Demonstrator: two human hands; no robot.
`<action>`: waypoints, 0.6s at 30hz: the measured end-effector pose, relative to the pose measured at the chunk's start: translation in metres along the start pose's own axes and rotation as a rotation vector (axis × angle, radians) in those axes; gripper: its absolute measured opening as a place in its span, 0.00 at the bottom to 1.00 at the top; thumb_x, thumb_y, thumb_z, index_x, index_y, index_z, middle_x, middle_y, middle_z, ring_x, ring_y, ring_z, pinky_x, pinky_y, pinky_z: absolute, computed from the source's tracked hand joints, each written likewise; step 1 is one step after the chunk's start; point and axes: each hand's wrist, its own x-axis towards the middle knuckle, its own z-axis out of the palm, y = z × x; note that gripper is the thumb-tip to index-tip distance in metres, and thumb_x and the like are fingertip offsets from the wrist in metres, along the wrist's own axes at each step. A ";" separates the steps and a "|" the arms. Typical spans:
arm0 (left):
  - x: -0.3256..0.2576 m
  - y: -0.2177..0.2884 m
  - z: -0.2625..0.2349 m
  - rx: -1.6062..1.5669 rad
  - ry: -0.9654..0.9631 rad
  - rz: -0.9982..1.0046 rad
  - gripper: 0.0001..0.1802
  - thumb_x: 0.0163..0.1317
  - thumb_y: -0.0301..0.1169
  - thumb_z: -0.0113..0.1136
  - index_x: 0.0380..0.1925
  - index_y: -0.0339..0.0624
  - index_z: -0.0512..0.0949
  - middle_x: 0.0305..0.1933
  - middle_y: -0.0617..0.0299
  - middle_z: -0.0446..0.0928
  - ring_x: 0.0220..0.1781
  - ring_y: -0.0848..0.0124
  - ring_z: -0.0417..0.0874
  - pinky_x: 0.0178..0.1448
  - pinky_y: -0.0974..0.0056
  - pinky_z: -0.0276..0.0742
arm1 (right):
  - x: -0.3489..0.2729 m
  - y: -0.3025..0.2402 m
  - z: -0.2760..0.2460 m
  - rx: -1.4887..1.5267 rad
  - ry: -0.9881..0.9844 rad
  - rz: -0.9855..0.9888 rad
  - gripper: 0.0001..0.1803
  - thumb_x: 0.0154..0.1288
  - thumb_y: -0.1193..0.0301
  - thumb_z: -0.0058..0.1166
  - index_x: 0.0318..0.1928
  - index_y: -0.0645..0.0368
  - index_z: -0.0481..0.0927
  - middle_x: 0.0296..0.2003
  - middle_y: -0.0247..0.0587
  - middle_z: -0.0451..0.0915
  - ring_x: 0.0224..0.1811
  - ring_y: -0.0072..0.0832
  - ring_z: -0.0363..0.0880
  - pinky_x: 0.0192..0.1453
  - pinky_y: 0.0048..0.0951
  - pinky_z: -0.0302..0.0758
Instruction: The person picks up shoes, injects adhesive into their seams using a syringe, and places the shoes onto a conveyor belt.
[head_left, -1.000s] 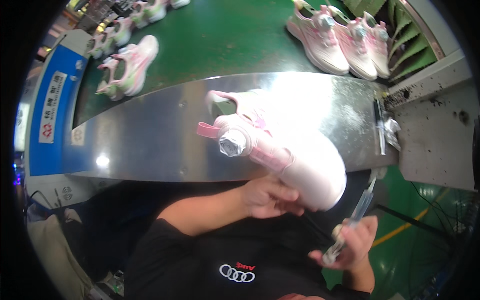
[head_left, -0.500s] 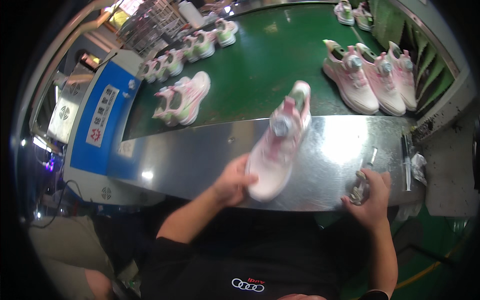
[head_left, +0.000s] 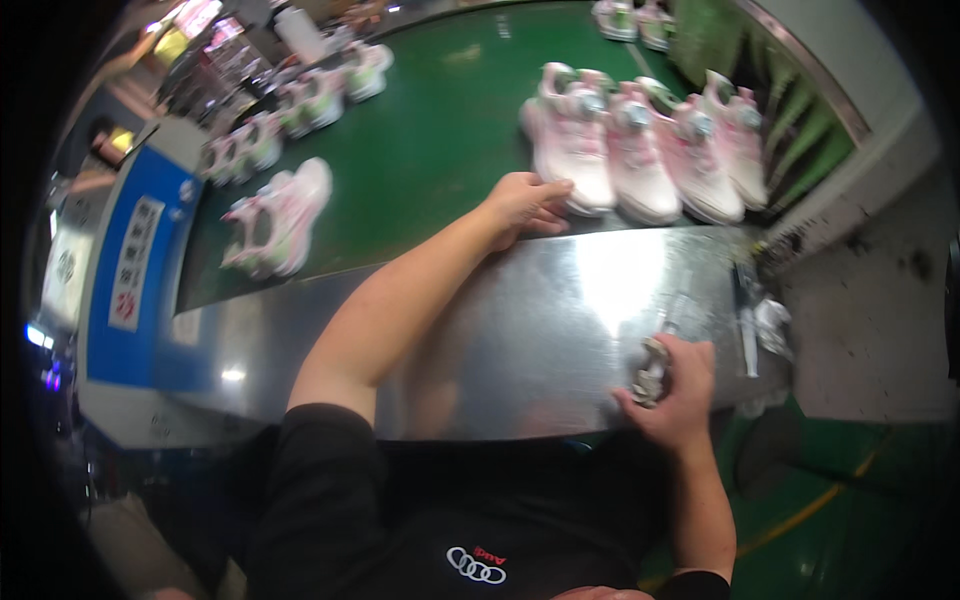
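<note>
My left hand (head_left: 525, 208) is closed at the toe of a pink and white sneaker (head_left: 578, 160), its thumb against the toe's left side. This sneaker stands upright at the left end of a row, its toe near the steel ledge. Beside it are more pink and white sneakers (head_left: 640, 165) with round dials on their fronts. Over the steel ledge (head_left: 500, 340), my right hand (head_left: 685, 390) is closed around a small greyish metal tool (head_left: 652, 372) with a thin shaft pointing away from me. Blur and my fingers hide the tool's exact kind.
On the green belt (head_left: 430, 130), a pair of sneakers (head_left: 285, 220) lies at the left, with several more (head_left: 300, 105) behind. A blue and grey machine housing (head_left: 135, 270) borders the left. Crumpled clear plastic (head_left: 772, 325) sits at the ledge's right end, by green strip curtains (head_left: 800, 130).
My left hand has carried the sneaker from above the ledge, away and to the right, onto the belt beside the row. The view has shifted; my right hand keeps the tool.
</note>
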 end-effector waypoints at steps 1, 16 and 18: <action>-0.005 -0.003 -0.013 0.099 -0.005 0.008 0.28 0.54 0.38 0.64 0.50 0.32 0.69 0.39 0.54 0.77 0.36 0.69 0.81 0.38 0.69 0.80 | -0.003 0.002 -0.002 -0.021 0.010 -0.007 0.33 0.35 0.59 0.71 0.44 0.61 0.74 0.36 0.42 0.76 0.34 0.39 0.69 0.41 0.35 0.66; -0.194 -0.043 -0.282 0.066 0.928 0.484 0.12 0.54 0.19 0.54 0.39 0.39 0.71 0.37 0.62 0.75 0.36 0.73 0.76 0.38 0.69 0.72 | -0.003 -0.008 -0.004 -0.144 0.033 -0.121 0.34 0.41 0.55 0.68 0.45 0.62 0.70 0.35 0.43 0.73 0.33 0.39 0.65 0.38 0.36 0.66; -0.171 -0.038 -0.284 0.118 0.911 0.446 0.22 0.49 0.18 0.58 0.47 0.37 0.70 0.45 0.59 0.75 0.43 0.72 0.76 0.45 0.68 0.72 | -0.004 -0.007 -0.005 -0.132 0.041 -0.102 0.34 0.41 0.54 0.68 0.45 0.62 0.70 0.36 0.43 0.73 0.33 0.39 0.66 0.38 0.36 0.66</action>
